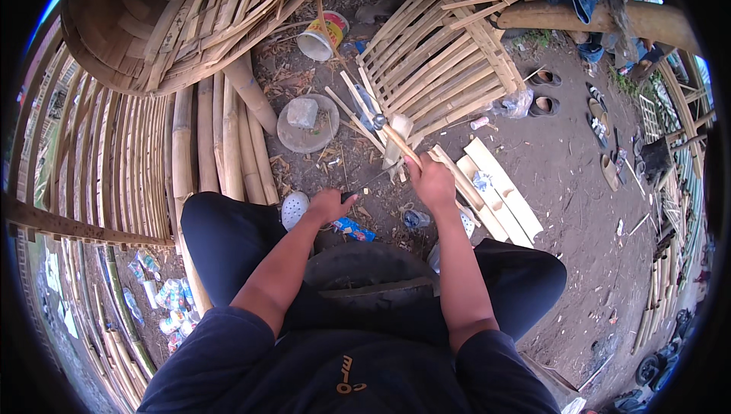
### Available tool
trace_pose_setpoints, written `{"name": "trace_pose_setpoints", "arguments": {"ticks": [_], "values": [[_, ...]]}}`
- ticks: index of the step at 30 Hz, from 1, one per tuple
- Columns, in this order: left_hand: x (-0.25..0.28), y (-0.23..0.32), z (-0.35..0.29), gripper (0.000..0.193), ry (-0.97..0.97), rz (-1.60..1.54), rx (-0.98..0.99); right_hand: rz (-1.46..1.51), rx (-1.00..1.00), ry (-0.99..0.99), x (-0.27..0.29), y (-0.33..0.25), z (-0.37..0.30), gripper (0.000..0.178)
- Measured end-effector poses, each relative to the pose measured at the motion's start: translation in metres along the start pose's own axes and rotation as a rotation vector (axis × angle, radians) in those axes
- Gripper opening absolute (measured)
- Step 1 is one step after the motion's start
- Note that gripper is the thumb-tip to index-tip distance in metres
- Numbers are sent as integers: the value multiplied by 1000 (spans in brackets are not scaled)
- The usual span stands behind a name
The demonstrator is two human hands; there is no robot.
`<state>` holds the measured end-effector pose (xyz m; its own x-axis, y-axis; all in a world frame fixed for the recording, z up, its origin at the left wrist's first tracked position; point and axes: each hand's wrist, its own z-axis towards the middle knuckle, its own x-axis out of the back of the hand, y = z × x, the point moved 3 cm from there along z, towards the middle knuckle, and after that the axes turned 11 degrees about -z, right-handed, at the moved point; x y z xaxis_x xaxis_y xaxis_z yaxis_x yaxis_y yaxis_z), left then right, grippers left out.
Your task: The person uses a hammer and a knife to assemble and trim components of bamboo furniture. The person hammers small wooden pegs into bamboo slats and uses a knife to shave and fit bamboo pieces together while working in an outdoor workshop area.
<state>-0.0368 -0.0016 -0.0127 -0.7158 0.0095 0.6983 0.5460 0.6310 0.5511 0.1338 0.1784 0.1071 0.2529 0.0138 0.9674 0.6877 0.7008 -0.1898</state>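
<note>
My right hand (434,183) is closed round the wooden handle of a hammer (399,144), its dark metal head pointing away from me. Lower and to the left, my left hand (327,206) grips what looks like a knife (365,188); its thin dark blade reaches right, toward the space under the hammer, and is hard to make out. Beyond the hammer head lie several narrow bamboo strips (352,113). Split bamboo lengths (499,195) rest on the ground just right of my right hand.
A slatted bamboo panel (442,63) lies ahead. A grey stone (302,113) sits on a round slab (320,138), near a tipped bucket (315,43). Bamboo slats and poles (186,140) line the left. Several sandals (544,105) and scraps are on the dirt at right. Woven bamboo (114,33) overhangs the upper left.
</note>
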Motion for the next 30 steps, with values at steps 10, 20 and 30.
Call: {"name": "trace_pose_setpoints", "arguments": {"ticks": [10,20,30], "values": [[8,-4,-5,44,-189,-448,-45,101,-117,-25,-7,16,-3,41],[2,-4,-6,46,72,-166,-35,314,-161,-156,-78,17,-52,36],[-5,-14,2,54,72,-98,-79,209,-184,-253,-100,11,-66,39]]}}
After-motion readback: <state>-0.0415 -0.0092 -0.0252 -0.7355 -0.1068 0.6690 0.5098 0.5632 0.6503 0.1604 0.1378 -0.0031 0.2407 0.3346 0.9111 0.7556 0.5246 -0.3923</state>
